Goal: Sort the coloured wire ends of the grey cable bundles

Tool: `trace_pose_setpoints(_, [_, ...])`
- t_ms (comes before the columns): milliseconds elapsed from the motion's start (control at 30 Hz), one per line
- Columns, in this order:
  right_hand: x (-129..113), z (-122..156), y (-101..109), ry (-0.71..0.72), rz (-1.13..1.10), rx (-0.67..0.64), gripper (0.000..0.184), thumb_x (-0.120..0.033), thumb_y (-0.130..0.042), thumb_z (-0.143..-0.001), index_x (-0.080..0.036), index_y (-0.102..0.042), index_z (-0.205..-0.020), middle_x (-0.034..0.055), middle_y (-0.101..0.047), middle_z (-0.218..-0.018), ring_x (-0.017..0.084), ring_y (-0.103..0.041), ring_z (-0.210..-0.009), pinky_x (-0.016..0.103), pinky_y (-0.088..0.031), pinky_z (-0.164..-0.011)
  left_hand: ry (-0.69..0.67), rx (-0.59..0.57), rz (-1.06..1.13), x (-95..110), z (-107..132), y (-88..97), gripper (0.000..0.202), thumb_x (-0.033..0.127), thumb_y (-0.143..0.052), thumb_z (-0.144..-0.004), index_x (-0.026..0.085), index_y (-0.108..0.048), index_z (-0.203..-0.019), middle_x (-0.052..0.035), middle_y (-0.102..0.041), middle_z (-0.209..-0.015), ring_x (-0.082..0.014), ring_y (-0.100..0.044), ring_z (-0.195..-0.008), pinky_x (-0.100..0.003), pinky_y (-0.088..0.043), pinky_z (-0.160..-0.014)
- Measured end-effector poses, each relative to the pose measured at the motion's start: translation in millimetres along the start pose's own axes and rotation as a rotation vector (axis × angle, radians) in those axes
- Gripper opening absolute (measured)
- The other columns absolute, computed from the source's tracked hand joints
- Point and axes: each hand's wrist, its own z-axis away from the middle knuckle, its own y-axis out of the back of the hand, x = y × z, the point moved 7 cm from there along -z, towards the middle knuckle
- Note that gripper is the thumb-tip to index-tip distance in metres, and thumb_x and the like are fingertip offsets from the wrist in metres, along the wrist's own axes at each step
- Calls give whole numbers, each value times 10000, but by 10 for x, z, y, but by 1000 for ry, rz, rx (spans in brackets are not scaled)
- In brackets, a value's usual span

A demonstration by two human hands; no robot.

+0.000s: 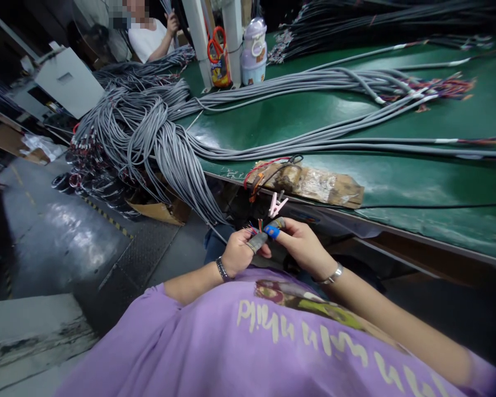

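Thin coloured wires (259, 225) fan upward between my two hands, in front of my body and just below the bench edge. My left hand (237, 253) is closed on these wires, its thumb wrapped in grey tape. Closed at the same spot, my right hand (308, 245) pinches the wires with thumb and forefinger; blue tape is on the thumb and a drab wrap on the forefinger. Both sets of fingertips meet and partly hide what lies between them. Just above the hands, a pink clip (277, 205) sits at the bench edge by a taped cardboard piece (326, 184).
Grey cables (273, 149) run along the green bench (430, 190) and hang in a thick bundle over its left edge. Scissors (217, 47) and a lilac bottle (254, 52) stand by white posts. Black cables (380, 25) lie at the back. Another person (151, 36) holds cables beyond.
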Motion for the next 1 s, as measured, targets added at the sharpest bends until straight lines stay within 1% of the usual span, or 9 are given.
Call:
trace_pose_setpoints(167, [48, -17, -19, -59, -111, -49, 387, -562, -716, -701, -183, -639, -717, -13, -564, -620, 124, -473, -594, 270, -403, -601, -17, -33, 16, 12, -9, 23, 463, 543, -632, -803, 125, -629, -603, -32, -608, -554, -119, -592, -510, -244, -497, -555])
trace_pose_setpoints(233, [56, -21, -59, -104, -161, -99, 405, -575, -705, -704, -180, -660, -777, -8, -572, -632, 124, -472, -592, 266, -391, -584, -14, -64, 0, 37, -6, 12, 447, 529, -648, -792, 124, -624, -606, -26, -600, -554, -116, -590, -508, -242, -493, -554])
trace_pose_setpoints(300, [37, -21, -90, -126, -177, -133, 401, -549, -742, -672, -177, -667, -802, 1, -605, -663, 126, -482, -604, 264, -386, -582, -2, -95, -26, 57, -1, -11, 444, 529, -654, -784, 123, -620, -607, -25, -595, -548, -116, -589, -506, -240, -486, -549])
trace_pose_setpoints(400, [-13, -18, -93, -125, -179, -120, 368, -509, -780, -631, -183, -640, -729, -5, -607, -630, 123, -478, -588, 268, -386, -584, 7, -114, -49, 80, 4, -38, 462, 540, -646, -788, 122, -612, -595, -29, -590, -541, -117, -587, -504, -240, -476, -545])
trace_pose_setpoints(467, [-37, -8, -91, -120, -175, -109, 352, -510, -763, -649, -190, -623, -691, -13, -588, -589, 123, -468, -565, 274, -387, -581, 15, -110, -41, 86, 6, -41, 467, 547, -647, -786, 122, -612, -596, -31, -592, -545, -120, -590, -507, -245, -481, -551])
trace_pose_setpoints(667, [-17, 19, -30, -92, -140, -15, 340, -507, -751, -666, -190, -633, -703, -13, -589, -609, 119, -467, -567, 272, -387, -578, 28, -81, 3, 84, 0, -17, 471, 557, -643, -786, 117, -643, -620, -52, -627, -582, -128, -603, -534, -255, -503, -578])
trace_pose_setpoints(800, [-29, 28, -3, -63, -122, 25, 323, -493, -749, -676, -193, -638, -721, -8, -606, -647, 125, -485, -591, 276, -397, -598, 28, -46, -4, 74, -13, 2, 501, 582, -617, -801, 122, -633, -604, -49, -618, -567, -127, -599, -529, -253, -499, -574])
trace_pose_setpoints(867, [-55, 31, -15, -65, -113, 12, 325, -502, -738, -685, -197, -636, -726, -9, -605, -635, 129, -489, -587, 279, -400, -599, 17, -55, -10, 81, -10, -6, 501, 583, -615, -805, 125, -620, -601, -39, -606, -557, -124, -594, -518, -250, -491, -564])
trace_pose_setpoints(1000, [-100, 33, -76, -103, -107, -68, 366, -545, -723, -683, -198, -618, -729, -9, -604, -606, 132, -493, -568, 281, -402, -583, 12, -113, -27, 101, 17, -49, 508, 608, -635, -777, 127, -611, -614, -28, -598, -554, -120, -587, -510, -246, -482, -558])
